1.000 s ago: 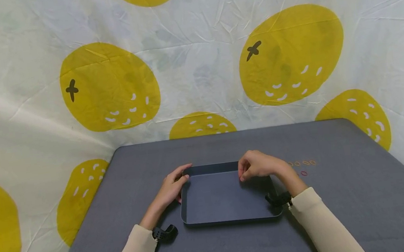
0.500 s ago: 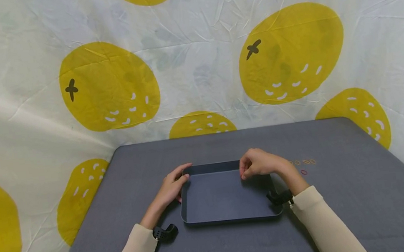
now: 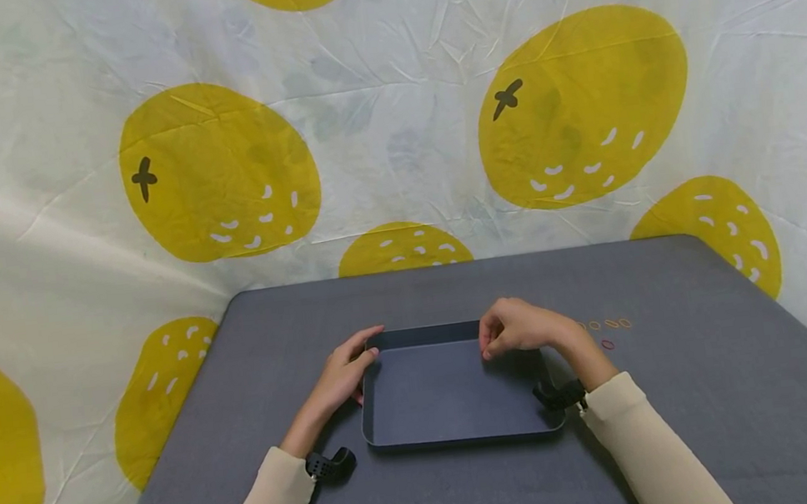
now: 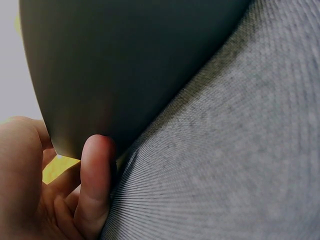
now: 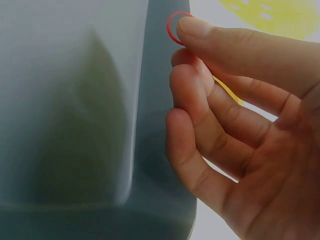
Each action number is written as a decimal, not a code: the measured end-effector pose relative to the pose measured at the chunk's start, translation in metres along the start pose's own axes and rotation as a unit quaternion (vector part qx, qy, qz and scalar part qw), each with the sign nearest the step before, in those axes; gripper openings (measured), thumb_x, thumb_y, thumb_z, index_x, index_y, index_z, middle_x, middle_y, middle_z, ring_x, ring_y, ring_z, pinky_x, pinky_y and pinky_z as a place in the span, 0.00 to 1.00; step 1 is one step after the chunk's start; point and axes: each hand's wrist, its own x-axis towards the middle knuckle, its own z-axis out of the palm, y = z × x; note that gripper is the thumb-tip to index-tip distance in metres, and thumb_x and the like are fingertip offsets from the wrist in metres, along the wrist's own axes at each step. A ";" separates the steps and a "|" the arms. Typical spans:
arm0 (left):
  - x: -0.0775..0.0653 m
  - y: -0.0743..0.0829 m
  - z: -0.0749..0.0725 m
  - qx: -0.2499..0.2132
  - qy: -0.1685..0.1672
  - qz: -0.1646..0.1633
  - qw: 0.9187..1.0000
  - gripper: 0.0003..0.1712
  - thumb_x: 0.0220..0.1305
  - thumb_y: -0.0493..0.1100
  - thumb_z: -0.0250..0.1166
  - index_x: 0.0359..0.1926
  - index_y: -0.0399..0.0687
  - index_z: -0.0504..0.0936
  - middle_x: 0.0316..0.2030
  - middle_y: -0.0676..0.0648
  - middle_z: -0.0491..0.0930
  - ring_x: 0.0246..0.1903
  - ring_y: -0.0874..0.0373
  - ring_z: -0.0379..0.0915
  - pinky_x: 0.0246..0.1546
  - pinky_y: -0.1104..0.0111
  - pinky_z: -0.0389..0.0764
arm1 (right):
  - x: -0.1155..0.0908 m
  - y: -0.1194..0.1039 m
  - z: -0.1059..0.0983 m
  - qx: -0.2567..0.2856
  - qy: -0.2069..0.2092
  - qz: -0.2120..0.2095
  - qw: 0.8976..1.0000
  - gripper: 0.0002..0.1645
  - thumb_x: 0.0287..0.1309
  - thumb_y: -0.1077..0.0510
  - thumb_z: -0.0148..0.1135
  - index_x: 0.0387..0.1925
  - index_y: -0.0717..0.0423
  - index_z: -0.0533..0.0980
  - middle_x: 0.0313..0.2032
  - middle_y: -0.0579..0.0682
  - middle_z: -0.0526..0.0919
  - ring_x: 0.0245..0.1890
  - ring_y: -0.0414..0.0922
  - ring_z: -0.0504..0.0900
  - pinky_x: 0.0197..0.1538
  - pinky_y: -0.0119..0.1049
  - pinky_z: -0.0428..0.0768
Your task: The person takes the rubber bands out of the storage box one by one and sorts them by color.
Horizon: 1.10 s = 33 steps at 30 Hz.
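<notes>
A dark grey rectangular tray lies on the table. At its far left corner my left hand grips the rim, thumb over the edge; the left wrist view shows a fingertip against the outer wall. My right hand hovers over the tray's far right part. Between its thumb and index finger it pinches a small red rubber band, which sticks out as a loop beyond the thumb tip. Its other fingers are curled beneath.
Right of the tray, several orange rubber bands lie in a row, partly hidden by the right wrist. Another red rubber band lies just nearer. A grey cloth covers the table; a fruit-patterned curtain hangs behind it.
My right hand has shifted very slightly to the right above the tray, still pinching. The left hand and the tray have stayed where they were.
</notes>
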 end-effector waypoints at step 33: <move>0.001 -0.003 -0.001 0.001 -0.004 0.019 1.000 0.26 0.78 0.48 0.58 0.73 0.67 0.73 0.71 0.37 0.70 0.08 0.52 0.70 0.11 0.56 0.81 | 0.005 0.004 0.010 0.009 -0.018 -0.005 1.000 0.03 0.61 0.63 0.71 0.30 0.57 0.86 0.28 0.55 0.88 0.27 0.48 0.83 0.30 0.33 0.79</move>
